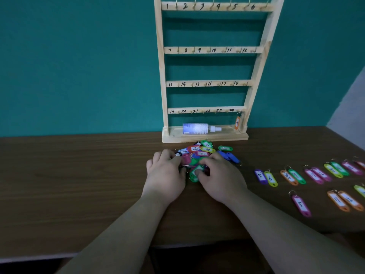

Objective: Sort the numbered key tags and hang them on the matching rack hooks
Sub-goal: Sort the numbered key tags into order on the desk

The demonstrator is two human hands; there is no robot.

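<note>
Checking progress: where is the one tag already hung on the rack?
Head view: the orange tag hangs at the rack's bottom right, on the hook after 24, right of the bottle.

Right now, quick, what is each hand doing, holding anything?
Left hand: fingers curled into the pile of key tags; a grip cannot be told.
Right hand: pinches a green tag, thumb on its label.

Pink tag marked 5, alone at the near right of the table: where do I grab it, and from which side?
Pinch the pink tag across its long edges at the near end, from above. It lies flat, apart from other tags, and that likely leaves the ring at its far end free for hanging.
</note>
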